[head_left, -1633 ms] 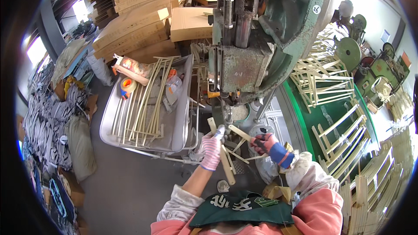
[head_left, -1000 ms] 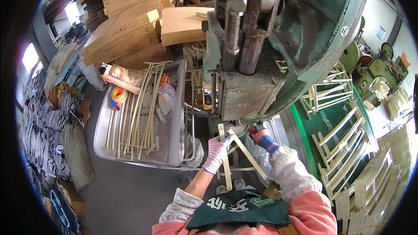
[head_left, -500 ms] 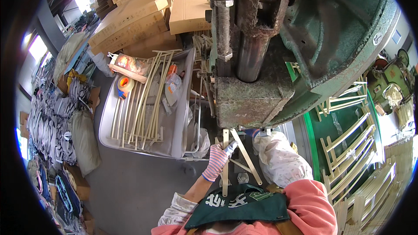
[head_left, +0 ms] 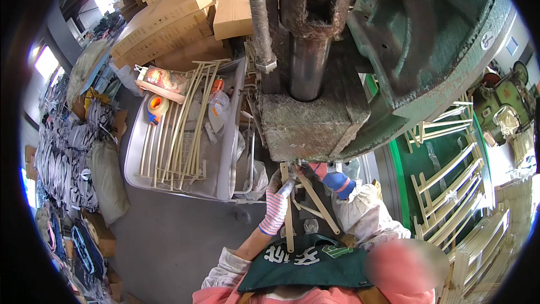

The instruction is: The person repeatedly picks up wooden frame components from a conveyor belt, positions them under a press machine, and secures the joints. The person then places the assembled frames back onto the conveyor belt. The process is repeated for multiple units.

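My left hand (head_left: 275, 207), in a pink-and-white striped glove, is closed around the upper part of a flat cream bar (head_left: 289, 226) below the press head. A second cream bar (head_left: 318, 200) slants down to the right, its upper end close to the first bar's. My right hand (head_left: 333, 179), in a red and blue glove, is at the slanted bar's upper end, just under the press. Its fingers look pinched together; what they hold is too small or hidden to make out. The worn green press (head_left: 312, 126) hides the bars' top ends.
Left of the press stands a grey bin (head_left: 225, 183) with cream rods, a tape roll (head_left: 158, 105) and plastic bags. Cream frames lie on a green surface (head_left: 413, 191) at right. Cardboard boxes (head_left: 163, 31) are stacked behind; bundled fabric (head_left: 73, 152) lines the far left.
My right hand, mostly hidden under the press before, now shows beside the bars' upper ends. My left hand has shifted slightly left along with the bars, and the whole view has moved a little.
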Motion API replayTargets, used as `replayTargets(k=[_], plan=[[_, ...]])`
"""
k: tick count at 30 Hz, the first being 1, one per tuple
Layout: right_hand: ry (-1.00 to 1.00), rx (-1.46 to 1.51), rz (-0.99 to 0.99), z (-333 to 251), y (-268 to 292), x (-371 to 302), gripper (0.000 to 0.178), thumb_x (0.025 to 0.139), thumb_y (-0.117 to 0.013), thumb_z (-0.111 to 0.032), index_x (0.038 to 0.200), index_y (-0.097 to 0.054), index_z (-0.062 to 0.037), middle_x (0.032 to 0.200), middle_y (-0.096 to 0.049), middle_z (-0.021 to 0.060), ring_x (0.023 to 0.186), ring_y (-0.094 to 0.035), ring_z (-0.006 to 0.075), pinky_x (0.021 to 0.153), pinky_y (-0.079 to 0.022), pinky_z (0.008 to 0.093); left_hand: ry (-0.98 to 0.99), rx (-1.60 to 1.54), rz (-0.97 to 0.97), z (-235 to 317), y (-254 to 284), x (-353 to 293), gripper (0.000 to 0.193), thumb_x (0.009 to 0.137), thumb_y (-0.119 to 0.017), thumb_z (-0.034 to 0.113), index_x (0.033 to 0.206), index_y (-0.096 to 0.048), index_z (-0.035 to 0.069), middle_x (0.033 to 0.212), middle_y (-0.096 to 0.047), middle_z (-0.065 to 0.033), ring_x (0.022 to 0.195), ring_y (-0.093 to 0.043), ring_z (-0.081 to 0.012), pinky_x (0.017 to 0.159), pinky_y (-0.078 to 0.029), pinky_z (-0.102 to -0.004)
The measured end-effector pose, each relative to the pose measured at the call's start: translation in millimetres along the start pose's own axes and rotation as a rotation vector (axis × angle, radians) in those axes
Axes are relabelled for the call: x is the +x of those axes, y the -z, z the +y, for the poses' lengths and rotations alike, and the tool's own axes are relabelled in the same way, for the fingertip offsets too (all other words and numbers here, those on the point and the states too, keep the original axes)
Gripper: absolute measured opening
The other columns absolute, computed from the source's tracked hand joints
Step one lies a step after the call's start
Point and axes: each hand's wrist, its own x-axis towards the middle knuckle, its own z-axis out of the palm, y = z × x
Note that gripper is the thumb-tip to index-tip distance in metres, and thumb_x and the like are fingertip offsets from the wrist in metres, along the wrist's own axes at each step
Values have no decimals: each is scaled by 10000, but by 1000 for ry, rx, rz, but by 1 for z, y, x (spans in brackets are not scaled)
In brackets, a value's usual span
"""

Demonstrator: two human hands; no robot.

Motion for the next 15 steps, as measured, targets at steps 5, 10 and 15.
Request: replayTargets(k=[5, 10, 15], plan=[[-342, 295, -276, -17, -2, 20, 277, 934, -372, -179, 1072, -574, -47, 967, -619, 117, 881, -590, 257, 771, -470, 338, -89, -106, 6, -4, -8, 1, 402, 863, -532, 37, 1257, -455, 30, 801, -534, 34, 549, -443, -20, 468, -354, -178], [-349, -261, -42, -25, -18, 19, 257, 843, -539, -250, 1023, -598, -78, 944, -633, 135, 828, -603, 308, 728, -476, 401, -71, -145, 46, -9, -11, 2, 429, 851, -534, 16, 1271, -452, 30, 868, -571, 24, 563, -443, -14, 477, -358, -172], [-233, 160, 61, -15, -14, 0, 251, 837, -551, -228, 1051, -597, -105, 934, -632, 133, 813, -603, 311, 710, -478, 400, -106, -160, 52, -10, -11, 6, 416, 837, -523, -10, 1249, -481, 21, 900, -587, 16, 596, -465, -18, 505, -376, -160]])
